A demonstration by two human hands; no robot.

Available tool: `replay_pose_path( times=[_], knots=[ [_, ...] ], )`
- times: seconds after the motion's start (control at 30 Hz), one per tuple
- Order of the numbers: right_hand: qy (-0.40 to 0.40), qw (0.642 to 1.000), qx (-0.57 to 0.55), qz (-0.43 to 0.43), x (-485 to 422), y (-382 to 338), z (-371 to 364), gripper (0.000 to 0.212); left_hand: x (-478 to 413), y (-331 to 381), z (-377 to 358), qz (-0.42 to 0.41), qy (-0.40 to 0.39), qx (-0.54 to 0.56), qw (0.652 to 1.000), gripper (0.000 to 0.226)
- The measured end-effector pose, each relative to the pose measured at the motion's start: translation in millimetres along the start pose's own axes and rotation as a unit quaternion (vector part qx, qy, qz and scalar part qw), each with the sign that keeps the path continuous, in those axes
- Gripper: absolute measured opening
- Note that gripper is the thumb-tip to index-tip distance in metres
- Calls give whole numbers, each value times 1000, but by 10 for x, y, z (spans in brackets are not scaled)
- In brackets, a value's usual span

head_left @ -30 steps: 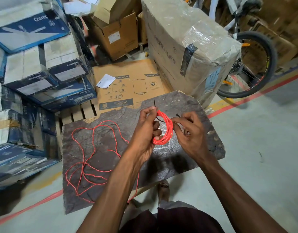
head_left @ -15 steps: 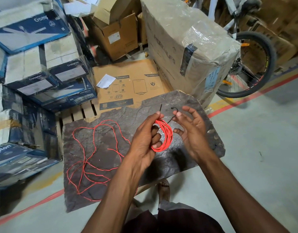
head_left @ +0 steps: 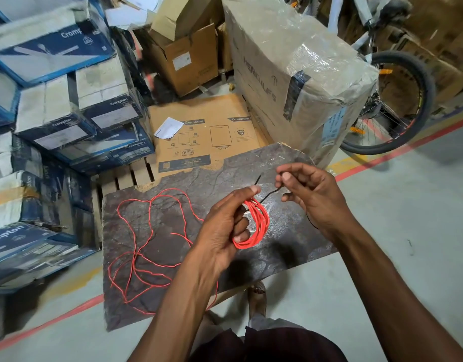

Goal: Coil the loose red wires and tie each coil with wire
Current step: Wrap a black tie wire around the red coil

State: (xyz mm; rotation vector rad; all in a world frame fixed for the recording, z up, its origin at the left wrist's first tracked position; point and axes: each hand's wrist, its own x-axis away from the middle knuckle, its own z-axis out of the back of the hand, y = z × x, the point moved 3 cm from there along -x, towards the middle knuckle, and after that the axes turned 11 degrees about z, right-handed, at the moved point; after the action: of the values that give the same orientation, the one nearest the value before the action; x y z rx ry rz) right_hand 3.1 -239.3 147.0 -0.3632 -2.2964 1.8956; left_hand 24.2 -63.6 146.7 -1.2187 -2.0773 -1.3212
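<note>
My left hand (head_left: 225,226) grips a small coil of red wire (head_left: 255,226) above the dark stone slab (head_left: 285,236). A thin black tie wire (head_left: 268,195) runs up from the top of the coil, and its two ends stick out. My right hand (head_left: 311,197) is just right of the coil and pinches one end of the black wire between thumb and forefinger. A long loose red wire (head_left: 152,241) lies tangled on the left half of the slab.
Stacked blue and white boxes (head_left: 55,121) stand to the left. A flat brown carton (head_left: 204,137) lies behind the slab. A large wrapped carton (head_left: 298,74) and a bicycle wheel (head_left: 392,105) are at the right. A foot (head_left: 257,296) shows under the slab's near edge.
My right hand left the coil, opened, and now pinches the black wire's end higher and to the right. The left hand keeps the coil, slightly turned.
</note>
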Motion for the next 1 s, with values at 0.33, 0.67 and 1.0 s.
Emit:
replay_pose_path(
  times=[0.33, 0.67, 1.0],
  knots=[
    [56, 996, -57, 47, 0, -63, -182, 20, 111, 213, -113, -54, 75, -148, 985, 33],
    [66, 992, -101, 41, -65, -107, -249, 16, 187, 397, -210, -81, 84, -177, 977, 36],
    [56, 989, -131, 33, -27, -156, -311, 15, 269, 406, -215, -76, 73, -188, 977, 32]
  ],
)
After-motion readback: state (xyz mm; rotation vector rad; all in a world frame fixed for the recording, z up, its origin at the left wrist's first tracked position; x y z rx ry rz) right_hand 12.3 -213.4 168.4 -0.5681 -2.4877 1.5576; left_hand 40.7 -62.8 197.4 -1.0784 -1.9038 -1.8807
